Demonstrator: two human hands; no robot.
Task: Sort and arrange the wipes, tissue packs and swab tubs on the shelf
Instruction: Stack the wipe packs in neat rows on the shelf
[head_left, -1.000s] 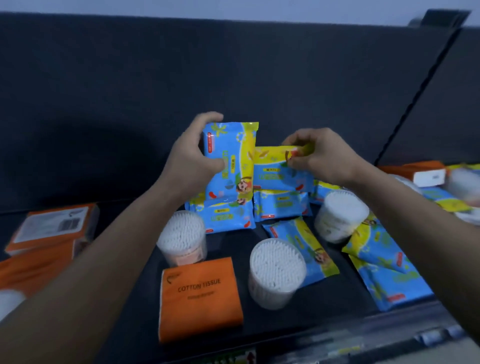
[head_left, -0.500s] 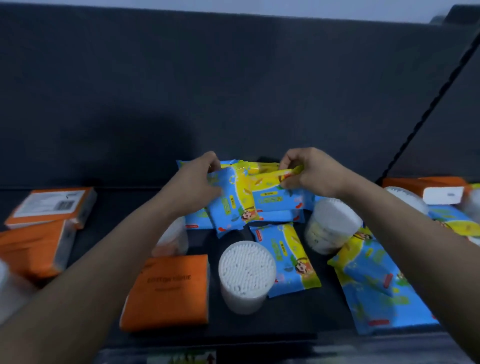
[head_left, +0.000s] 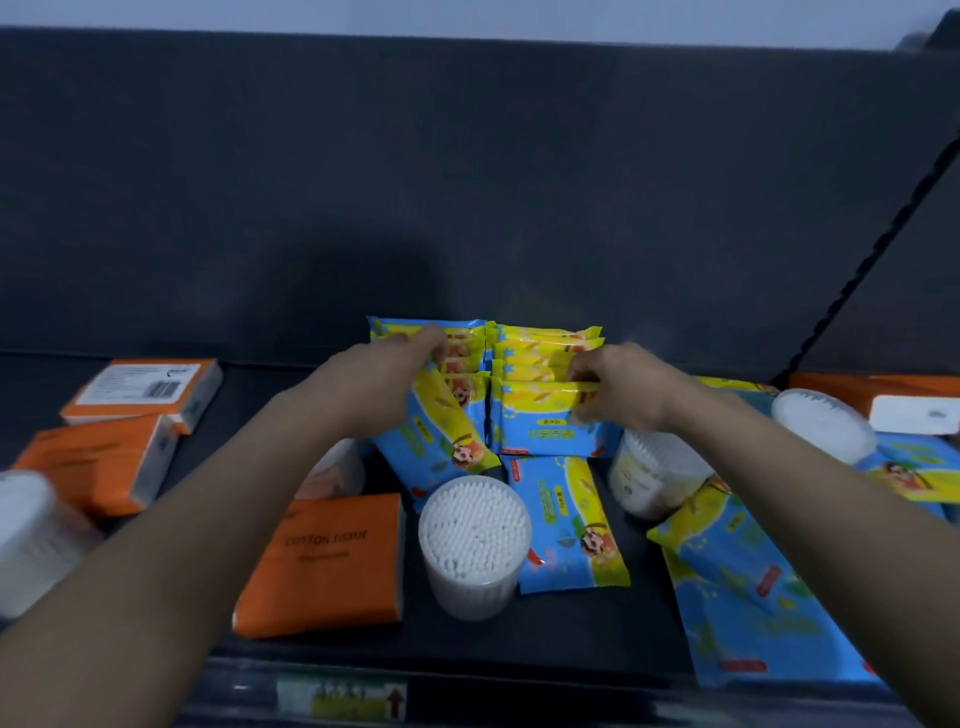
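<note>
Both arms reach forward: left hand (head_left: 387, 382) pinches a tilted wipes pack (head_left: 441, 441), right hand (head_left: 621, 387) pinches another wipes pack (head_left: 540, 423).

Both hands (head_left: 384, 384) (head_left: 618, 387) grip stacked wipes packs (head_left: 540, 353).

Shot from a single head-worn wide-angle camera, angled forward and down, close over a dark shelf (head_left: 571, 634), beyond the fingers (head_left: 436, 338) the shelf's back panel (head_left: 467, 182).
</note>
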